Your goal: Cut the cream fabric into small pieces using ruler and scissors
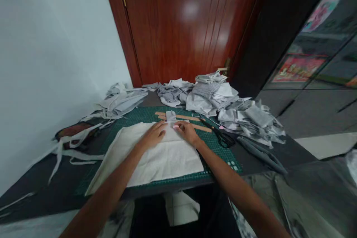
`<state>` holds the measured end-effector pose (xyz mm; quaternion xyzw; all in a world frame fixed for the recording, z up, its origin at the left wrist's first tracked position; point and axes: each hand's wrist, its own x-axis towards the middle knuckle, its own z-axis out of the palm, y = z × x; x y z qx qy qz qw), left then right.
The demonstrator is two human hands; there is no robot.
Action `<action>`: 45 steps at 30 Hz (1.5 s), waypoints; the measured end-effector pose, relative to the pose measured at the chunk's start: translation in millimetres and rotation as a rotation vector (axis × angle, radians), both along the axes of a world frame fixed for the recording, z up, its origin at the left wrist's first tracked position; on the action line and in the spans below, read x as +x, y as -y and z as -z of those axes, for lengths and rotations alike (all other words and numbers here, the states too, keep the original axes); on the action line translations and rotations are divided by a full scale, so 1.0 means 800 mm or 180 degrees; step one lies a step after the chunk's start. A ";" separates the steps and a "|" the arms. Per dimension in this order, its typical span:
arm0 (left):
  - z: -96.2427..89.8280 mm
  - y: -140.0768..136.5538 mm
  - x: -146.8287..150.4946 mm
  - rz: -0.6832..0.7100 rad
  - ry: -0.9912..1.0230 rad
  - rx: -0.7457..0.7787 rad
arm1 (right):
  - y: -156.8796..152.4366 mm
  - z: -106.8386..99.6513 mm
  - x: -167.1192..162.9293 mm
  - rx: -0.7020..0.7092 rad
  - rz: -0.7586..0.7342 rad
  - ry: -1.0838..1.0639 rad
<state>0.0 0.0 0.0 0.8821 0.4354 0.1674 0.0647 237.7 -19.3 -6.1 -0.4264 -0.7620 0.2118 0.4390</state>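
Observation:
A cream-white cloth lies spread over the green cutting mat. My left hand rests on the cloth's upper part with its fingers stretched out flat. Beside it, my right hand is closed in a pinch near the cloth's top edge. A small pale pink piece shows at its fingertips, too small to name for certain. Just beyond the hands, a small grey fabric piece lies by the cloth's top edge, across wooden rulers. Black-handled scissors lie to the right of my right hand.
Heaps of grey fabric pieces line the back of the dark table, with another pile at the right. More cloth and loose pale strips are at the left. A folded dark grey item lies right of the mat.

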 end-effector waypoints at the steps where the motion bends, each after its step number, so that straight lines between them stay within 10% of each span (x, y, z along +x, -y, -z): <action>1: 0.000 0.000 0.000 0.0006 0.0017 0.0020 | 0.001 -0.002 -0.001 0.0006 -0.0065 0.0034; 14: -0.002 0.001 -0.006 0.0143 0.0245 0.0049 | 0.006 -0.010 -0.003 0.0137 -0.0419 0.0054; 25: -0.050 0.021 -0.045 0.0047 0.0146 0.0188 | 0.006 -0.020 0.029 0.0184 -0.0912 0.0117; 37: -0.035 0.106 -0.235 -0.1496 -0.0951 0.0309 | 0.020 -0.036 0.058 -0.0657 -0.1690 0.0198; 45: -0.021 0.152 -0.234 -0.2253 -0.0949 -0.0044 | 0.031 -0.044 0.053 -0.1082 -0.2334 0.0410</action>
